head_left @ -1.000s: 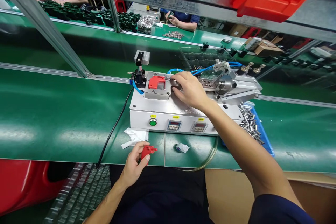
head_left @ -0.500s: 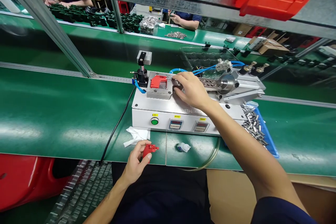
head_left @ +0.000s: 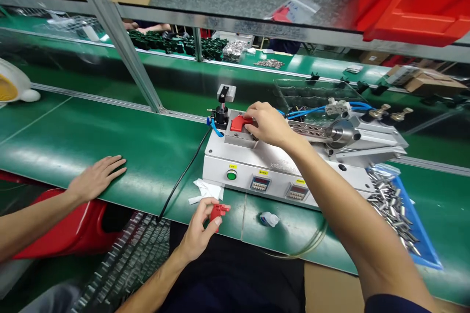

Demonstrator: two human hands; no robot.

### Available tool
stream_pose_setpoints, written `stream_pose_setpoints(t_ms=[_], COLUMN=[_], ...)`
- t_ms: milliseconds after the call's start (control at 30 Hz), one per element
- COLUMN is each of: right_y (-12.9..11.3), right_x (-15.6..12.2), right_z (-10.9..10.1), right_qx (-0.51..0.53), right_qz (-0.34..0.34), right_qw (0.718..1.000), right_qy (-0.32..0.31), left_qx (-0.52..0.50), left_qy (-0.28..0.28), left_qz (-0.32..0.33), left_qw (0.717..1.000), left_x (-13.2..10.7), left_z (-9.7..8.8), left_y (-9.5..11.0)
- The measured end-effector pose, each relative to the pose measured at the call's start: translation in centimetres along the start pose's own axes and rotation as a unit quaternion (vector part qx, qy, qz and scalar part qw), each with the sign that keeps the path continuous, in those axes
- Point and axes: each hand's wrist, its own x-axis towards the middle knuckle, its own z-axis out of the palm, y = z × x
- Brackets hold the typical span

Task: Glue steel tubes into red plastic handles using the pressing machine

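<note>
Your right hand (head_left: pixel 270 124) reaches over the silver box-shaped bench machine (head_left: pixel 257 164), fingers curled down on the right end of the red plastic piece (head_left: pixel 238 123) that sits in the grey metal fixture block (head_left: pixel 235 136) on top. Whether those fingers pinch the piece or only press on it, I cannot tell, since the hand hides that end. Just right of your hand, the perforated metal rod (head_left: pixel 312 129) of the silver pneumatic cylinder (head_left: pixel 352 133) points toward the fixture.

Your left hand (head_left: pixel 198 234) is closed around a small red plastic part (head_left: pixel 218 212), thumb and fingertips pinching it at the near edge of the green bench surface (head_left: pixel 110 137), in front of the machine's round green button (head_left: pixel 231 175). The 2 red digital displays (head_left: pixel 260 184) sit further right on the front panel.

A crumpled white tissue (head_left: pixel 206 190) lies just beside the held part, and a small white bottle (head_left: pixel 270 218) lies on its side to the right. A black cable (head_left: pixel 183 172) runs from the machine down over the bench edge. The blue tray (head_left: pixel 422 239) of short metal pins (head_left: pixel 389 200) rests under your right forearm (well apart from both hands).

A co-worker's hand (head_left: pixel 97 176) lies flat, palm down, on the green surface to your left.
</note>
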Motion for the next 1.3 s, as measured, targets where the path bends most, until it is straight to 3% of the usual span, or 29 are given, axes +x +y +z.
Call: stream_pose_setpoints(t_ms=[133, 200, 267, 333, 400, 467, 500, 567, 633, 700, 767, 833, 900, 1033, 1300], right_y=[0.4, 0.8, 0.7, -0.2, -2.2, -4.9, -6.5, -9.6, -12.0, -13.5, -14.3, -14.6, -14.8, -15.2, -16.2], right_x=[1.5, 1.2, -0.1, -2.7, -6.4, -10.5, -12.4, -15.4, -17.2, -18.1, -18.4, -18.7, -19.4, -21.2, -21.7], right_z=[-1.1, -2.6, -3.8, -3.7, -1.3, 3.1, 5.7, 11.1, 15.7, 18.9, 20.7, 21.3, 21.1, 20.0, 19.5], right_qx=[-0.012, 0.014, 0.04, 0.054, 0.093, 0.147, 0.155, 0.189, 0.23, 0.271, 0.301, 0.315, 0.323, 0.353, 0.297], right_qz=[-0.005, -0.013, -0.027, -0.115, -0.221, -0.255, -0.268, -0.253, -0.186, -0.123, -0.084, -0.07, -0.069, -0.069, 0.006], right_qw=[1.0, 0.998, 0.984, 0.959, 0.932, 0.918, 0.925, 0.93, 0.941, 0.938, 0.926, 0.916, 0.91, 0.91, 0.941], right_qy=[-0.004, 0.06, 0.173, 0.254, 0.272, 0.266, 0.22, 0.186, 0.163, 0.179, 0.211, 0.238, 0.25, 0.205, 0.164], left_qx=[0.007, 0.009, 0.038, 0.092, 0.15, 0.199, 0.219, 0.259, 0.32, 0.427, 0.535, 0.594, 0.613, 0.646, 0.688], left_qy=[0.041, 0.077, 0.134, 0.198, 0.239, 0.232, 0.215, 0.172, 0.139, 0.113, 0.09, 0.076, 0.073, 0.073, 0.088], left_qz=[0.047, 0.091, 0.148, 0.202, 0.249, 0.284, 0.297, 0.313, 0.317, 0.301, 0.27, 0.239, 0.213, 0.165, 0.166], left_qw=[0.998, 0.993, 0.979, 0.955, 0.927, 0.909, 0.904, 0.897, 0.882, 0.845, 0.796, 0.764, 0.757, 0.742, 0.701], left_x=[0.8, 1.9, 3.3, 4.8, 6.0, 7.3, 8.0, 9.8, 11.9, 13.9, 15.7, 16.9, 17.5, 17.7, 18.3], left_z=[-1.0, -2.0, -3.5, -5.2, -6.7, -7.4, -7.3, -6.5, -4.9, -3.0, -1.4, 0.0, 1.3, 3.2, 3.7], left_y=[1.5, 2.3, 3.6, 5.5, 7.9, 10.6, 12.0, 14.5, 17.0, 19.2, 21.3, 22.7, 23.3, 22.4, 20.7])
